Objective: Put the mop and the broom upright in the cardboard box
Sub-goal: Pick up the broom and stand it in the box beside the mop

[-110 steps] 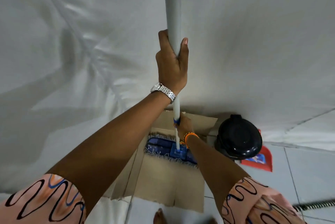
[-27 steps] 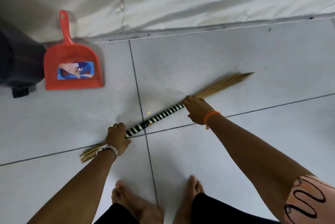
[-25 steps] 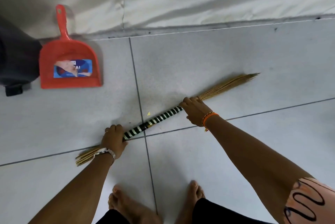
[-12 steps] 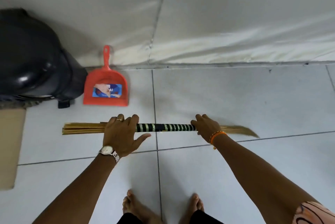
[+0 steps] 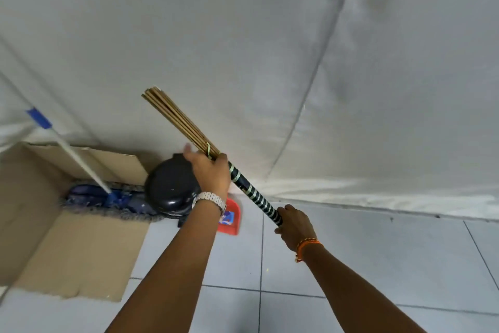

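Matt cardboard box (image 5: 81,246), glossy black plastic bin (image 5: 170,189), smooth tiles (image 5: 378,265).

Brightness: I see an evenly lit scene, soft and fairly bright, with no harsh spots.
Glare: I catch small white highlights on the glossy black domed bin lid (image 5: 170,189) and a pale sheen on the white floor tiles (image 5: 378,257).
Shadows: I note soft grey shading under the bin and in the folds of the white fabric backdrop (image 5: 270,35); a dim smudge sits at its upper right.
Blur: I find the blue fringed mop head (image 5: 108,199) and its white pole smeared; the left hand (image 5: 210,174) looks slightly soft.
Sharpest: I read the black-and-green striped broom handle (image 5: 255,195) clearly.
Distortion: I see tile joints and backdrop seams bow towards the edges.
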